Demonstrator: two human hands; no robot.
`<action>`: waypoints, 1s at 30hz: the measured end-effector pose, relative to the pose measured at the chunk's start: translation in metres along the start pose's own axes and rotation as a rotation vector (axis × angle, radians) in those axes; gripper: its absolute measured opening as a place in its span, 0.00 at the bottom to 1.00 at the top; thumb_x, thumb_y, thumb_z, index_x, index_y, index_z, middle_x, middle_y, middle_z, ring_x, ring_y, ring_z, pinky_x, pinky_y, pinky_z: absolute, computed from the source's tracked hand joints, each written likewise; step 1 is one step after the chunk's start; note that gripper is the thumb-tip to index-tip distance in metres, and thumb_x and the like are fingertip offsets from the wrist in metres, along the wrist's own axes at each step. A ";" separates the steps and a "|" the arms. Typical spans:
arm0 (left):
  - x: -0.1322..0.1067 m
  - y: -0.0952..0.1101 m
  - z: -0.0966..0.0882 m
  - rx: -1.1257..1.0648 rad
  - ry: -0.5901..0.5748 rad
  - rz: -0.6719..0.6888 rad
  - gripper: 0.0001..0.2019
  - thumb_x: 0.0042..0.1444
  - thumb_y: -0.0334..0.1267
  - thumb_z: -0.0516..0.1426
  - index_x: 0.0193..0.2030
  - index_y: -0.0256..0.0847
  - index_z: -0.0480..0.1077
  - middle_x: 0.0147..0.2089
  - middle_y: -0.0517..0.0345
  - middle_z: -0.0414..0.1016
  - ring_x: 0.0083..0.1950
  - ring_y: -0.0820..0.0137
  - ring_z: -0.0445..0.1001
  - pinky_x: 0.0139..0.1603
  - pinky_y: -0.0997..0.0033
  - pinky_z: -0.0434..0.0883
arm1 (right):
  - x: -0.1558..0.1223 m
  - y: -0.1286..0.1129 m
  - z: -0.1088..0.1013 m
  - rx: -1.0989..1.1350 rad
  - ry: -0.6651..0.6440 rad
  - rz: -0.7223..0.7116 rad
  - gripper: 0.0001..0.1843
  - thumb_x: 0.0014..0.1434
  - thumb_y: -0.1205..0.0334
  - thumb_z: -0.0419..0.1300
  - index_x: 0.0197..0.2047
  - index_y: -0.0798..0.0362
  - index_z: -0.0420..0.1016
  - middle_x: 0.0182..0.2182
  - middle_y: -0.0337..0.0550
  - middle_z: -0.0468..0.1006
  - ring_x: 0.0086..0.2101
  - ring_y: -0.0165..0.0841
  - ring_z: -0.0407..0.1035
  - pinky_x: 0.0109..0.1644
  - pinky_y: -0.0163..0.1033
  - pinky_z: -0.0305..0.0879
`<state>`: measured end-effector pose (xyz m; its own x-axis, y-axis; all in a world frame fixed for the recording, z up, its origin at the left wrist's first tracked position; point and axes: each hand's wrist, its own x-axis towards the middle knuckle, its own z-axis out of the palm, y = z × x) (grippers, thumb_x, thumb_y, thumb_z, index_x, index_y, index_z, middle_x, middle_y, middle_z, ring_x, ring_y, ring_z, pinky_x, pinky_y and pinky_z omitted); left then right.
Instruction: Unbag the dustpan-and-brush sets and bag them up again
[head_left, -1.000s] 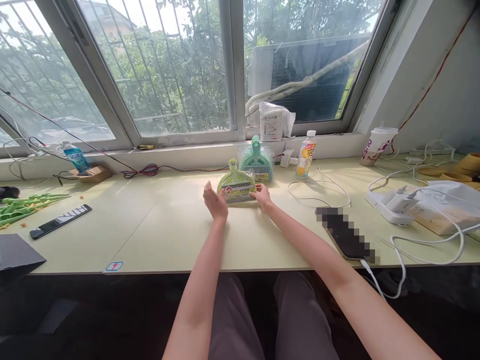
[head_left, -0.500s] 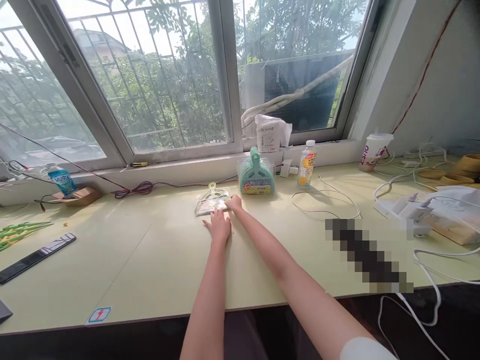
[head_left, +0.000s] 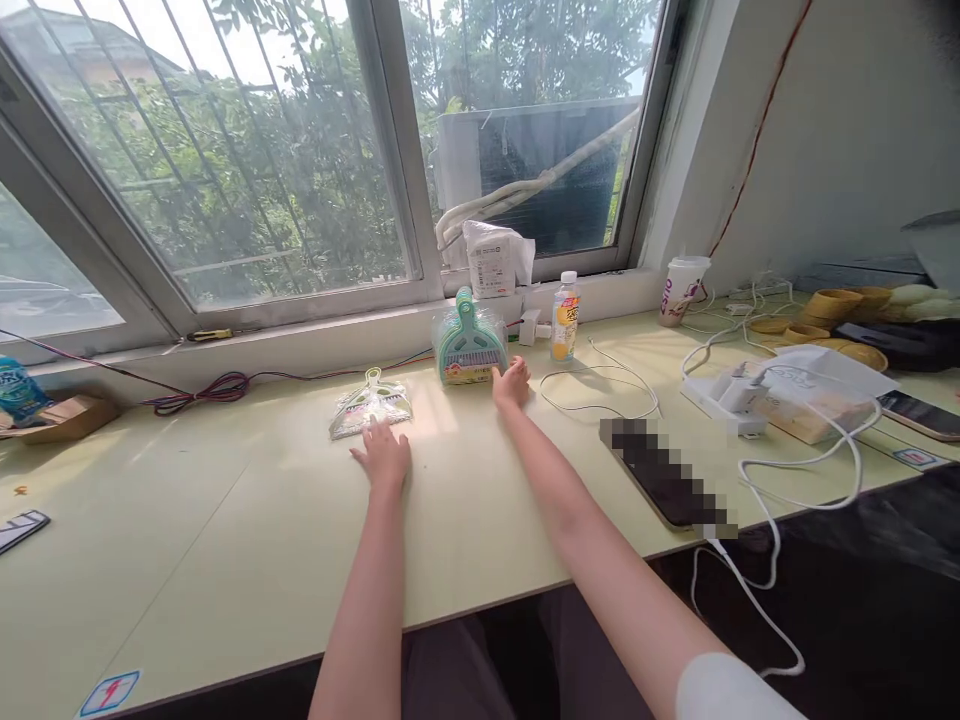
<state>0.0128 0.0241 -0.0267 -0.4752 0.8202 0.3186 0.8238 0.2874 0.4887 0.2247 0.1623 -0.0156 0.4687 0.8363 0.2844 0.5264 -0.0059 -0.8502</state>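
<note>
A small dustpan-and-brush set point(head_left: 373, 400) in clear wrap lies flat on the table. My left hand point(head_left: 386, 458) rests at its front edge, fingers spread, the fingertips touching or very near the wrap. To the right, against the wall below the window, stand green dustpan-and-brush sets point(head_left: 471, 345) in clear wrap, with a yellow label at the bottom. My right hand point(head_left: 513, 386) is at their lower right corner, thumb apart from the bent fingers. Whether it touches the wrap is hard to make out.
A juice bottle point(head_left: 565, 318) and a looped white cable point(head_left: 600, 372) are right of the sets. Farther right are a phone point(head_left: 660, 480), a power strip point(head_left: 724, 400) and a paper cup point(head_left: 682, 290). Bundled wires point(head_left: 202, 393) and a cardboard tray point(head_left: 67, 420) lie left.
My right hand has left the small flat set and moved right to the green sets. My left hand stays by the flat set. The view has turned right.
</note>
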 end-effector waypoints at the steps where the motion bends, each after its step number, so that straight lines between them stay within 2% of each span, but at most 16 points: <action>1: 0.000 0.001 0.000 -0.025 0.073 0.009 0.26 0.57 0.35 0.50 0.63 0.38 0.59 0.72 0.38 0.49 0.72 0.49 0.47 0.67 0.34 0.43 | 0.013 0.010 -0.006 -0.003 -0.100 0.006 0.24 0.59 0.59 0.57 0.57 0.54 0.58 0.56 0.58 0.67 0.58 0.45 0.57 0.57 0.49 0.56; 4: 0.000 0.006 -0.003 -0.103 0.292 0.040 0.25 0.56 0.34 0.51 0.62 0.36 0.59 0.69 0.35 0.52 0.69 0.49 0.53 0.65 0.42 0.55 | 0.038 0.022 -0.014 0.021 -0.274 0.013 0.25 0.56 0.58 0.61 0.55 0.49 0.59 0.52 0.53 0.72 0.57 0.44 0.60 0.57 0.49 0.55; 6: 0.001 0.008 -0.004 -0.123 0.358 0.074 0.24 0.56 0.33 0.50 0.60 0.37 0.60 0.67 0.36 0.54 0.68 0.49 0.55 0.62 0.45 0.59 | 0.043 0.018 -0.012 0.036 -0.302 0.024 0.31 0.54 0.59 0.63 0.58 0.49 0.56 0.52 0.55 0.72 0.57 0.46 0.60 0.58 0.52 0.52; 9: 0.002 0.007 -0.004 -0.100 0.364 0.094 0.23 0.56 0.32 0.50 0.60 0.37 0.60 0.67 0.37 0.54 0.66 0.48 0.57 0.60 0.45 0.61 | 0.041 0.008 -0.004 0.014 -0.259 0.054 0.33 0.53 0.63 0.63 0.59 0.51 0.54 0.50 0.58 0.73 0.56 0.48 0.62 0.58 0.55 0.51; 13: 0.003 0.006 -0.003 -0.109 0.326 0.069 0.22 0.57 0.32 0.50 0.59 0.37 0.60 0.66 0.37 0.54 0.66 0.48 0.57 0.59 0.45 0.63 | 0.032 0.008 0.003 -0.013 -0.234 0.009 0.20 0.54 0.64 0.61 0.50 0.49 0.64 0.47 0.54 0.76 0.53 0.46 0.65 0.56 0.53 0.54; 17: 0.004 0.011 -0.005 -0.255 0.292 0.082 0.22 0.56 0.32 0.51 0.59 0.38 0.60 0.67 0.39 0.53 0.70 0.51 0.51 0.63 0.48 0.60 | 0.020 0.015 0.001 0.137 -0.297 -0.074 0.08 0.53 0.62 0.61 0.39 0.49 0.70 0.41 0.45 0.78 0.44 0.38 0.70 0.50 0.43 0.61; 20: 0.007 0.017 -0.006 -0.557 0.164 0.089 0.22 0.57 0.37 0.54 0.58 0.42 0.60 0.65 0.41 0.57 0.67 0.56 0.58 0.64 0.53 0.61 | 0.006 0.014 -0.012 0.326 -0.362 -0.101 0.08 0.51 0.63 0.60 0.37 0.50 0.71 0.37 0.41 0.78 0.39 0.34 0.70 0.45 0.38 0.63; 22: 0.008 0.021 -0.008 -0.797 -0.004 0.082 0.24 0.57 0.43 0.56 0.59 0.42 0.59 0.63 0.42 0.62 0.62 0.59 0.65 0.60 0.57 0.65 | -0.003 0.011 -0.027 0.451 -0.514 -0.142 0.08 0.48 0.62 0.62 0.35 0.52 0.73 0.34 0.39 0.78 0.37 0.33 0.70 0.44 0.37 0.63; 24: 0.008 0.025 -0.012 -0.960 -0.159 0.056 0.27 0.55 0.49 0.57 0.59 0.42 0.59 0.59 0.42 0.68 0.58 0.59 0.70 0.54 0.59 0.69 | -0.011 0.006 -0.046 0.545 -0.718 -0.186 0.10 0.45 0.61 0.64 0.33 0.54 0.75 0.31 0.38 0.78 0.36 0.33 0.70 0.42 0.37 0.64; 27: 0.004 0.028 -0.021 -1.055 -0.273 -0.031 0.34 0.50 0.51 0.61 0.61 0.44 0.57 0.51 0.47 0.74 0.52 0.59 0.74 0.46 0.62 0.72 | -0.021 0.000 -0.075 0.604 -0.904 -0.216 0.12 0.42 0.59 0.66 0.31 0.55 0.77 0.29 0.37 0.77 0.33 0.32 0.69 0.39 0.35 0.63; 30: 0.000 0.030 -0.028 -1.130 -0.354 -0.045 0.33 0.47 0.51 0.63 0.59 0.45 0.62 0.47 0.51 0.77 0.48 0.61 0.76 0.41 0.66 0.72 | -0.031 0.001 -0.093 0.638 -0.929 -0.196 0.12 0.42 0.59 0.67 0.31 0.55 0.78 0.28 0.37 0.77 0.32 0.32 0.68 0.37 0.34 0.62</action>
<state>0.0283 0.0189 0.0109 -0.2380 0.9629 0.1272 -0.0161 -0.1349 0.9907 0.2766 0.0858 0.0160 -0.4272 0.8758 0.2246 -0.0475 0.2264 -0.9729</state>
